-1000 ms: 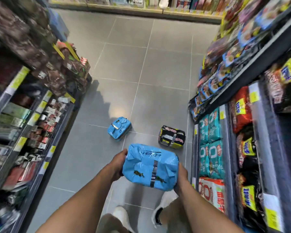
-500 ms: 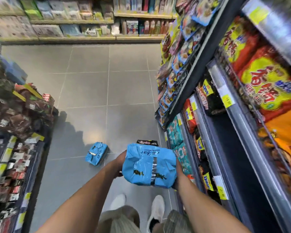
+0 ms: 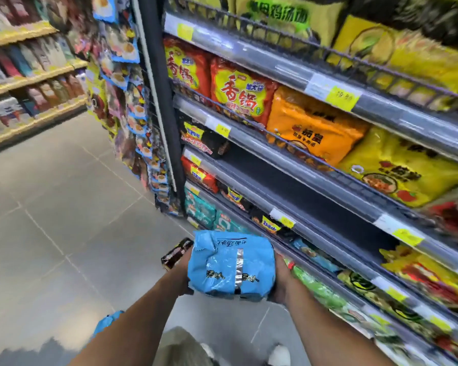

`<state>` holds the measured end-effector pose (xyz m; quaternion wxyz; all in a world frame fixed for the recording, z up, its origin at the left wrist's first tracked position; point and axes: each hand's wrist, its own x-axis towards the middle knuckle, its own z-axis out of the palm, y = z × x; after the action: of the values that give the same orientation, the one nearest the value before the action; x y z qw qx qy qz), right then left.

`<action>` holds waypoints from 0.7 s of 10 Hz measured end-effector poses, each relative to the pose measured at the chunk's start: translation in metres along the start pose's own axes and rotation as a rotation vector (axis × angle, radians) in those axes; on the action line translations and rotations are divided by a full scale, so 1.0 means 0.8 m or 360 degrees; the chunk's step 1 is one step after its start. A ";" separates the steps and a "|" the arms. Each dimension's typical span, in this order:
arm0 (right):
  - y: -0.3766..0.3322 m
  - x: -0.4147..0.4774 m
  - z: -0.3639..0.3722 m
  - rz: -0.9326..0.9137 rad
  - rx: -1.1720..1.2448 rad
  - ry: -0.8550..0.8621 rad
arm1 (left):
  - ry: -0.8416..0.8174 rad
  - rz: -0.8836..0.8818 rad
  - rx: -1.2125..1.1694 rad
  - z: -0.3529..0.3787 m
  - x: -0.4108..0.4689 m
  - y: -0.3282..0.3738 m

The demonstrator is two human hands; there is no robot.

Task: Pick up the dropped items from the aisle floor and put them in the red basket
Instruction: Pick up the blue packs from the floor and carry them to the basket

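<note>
Crinkled blue pack (image 3: 230,268) held up; black pack (image 3: 176,253) on floor (image 3: 64,207).

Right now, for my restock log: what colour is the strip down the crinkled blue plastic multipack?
Shiny silver strip down the blue plastic multipack; best in head view.

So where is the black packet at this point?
Head view, lower centre: the black packet lies on the floor, peeking out beyond the left hand, just left of the held blue noodle pack.

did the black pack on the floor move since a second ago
No: the black pack still lies beside the shelved teal packs; only the camera turned.
</note>
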<state>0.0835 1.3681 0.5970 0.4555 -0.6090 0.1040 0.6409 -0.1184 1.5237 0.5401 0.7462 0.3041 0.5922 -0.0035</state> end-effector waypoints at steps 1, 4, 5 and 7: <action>0.018 -0.023 -0.031 -0.0091 0.0114 0.0120 | 0.0014 -0.0037 0.0241 0.029 -0.009 0.000; 0.142 -0.104 -0.221 -0.0200 0.1051 0.0313 | -0.0264 0.0020 0.0762 0.210 -0.007 -0.074; 0.206 -0.193 -0.281 -0.0485 0.1361 0.0325 | -0.0313 -0.0148 0.0952 0.298 0.063 -0.172; 0.346 -0.306 -0.407 -0.0551 0.1504 0.0547 | -0.0645 -0.0131 0.1470 0.448 0.044 -0.339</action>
<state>0.0713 0.8763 0.6171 0.7558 -0.4418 0.3524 0.3306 0.1091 1.1508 0.4274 0.6331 0.5720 0.3835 -0.3534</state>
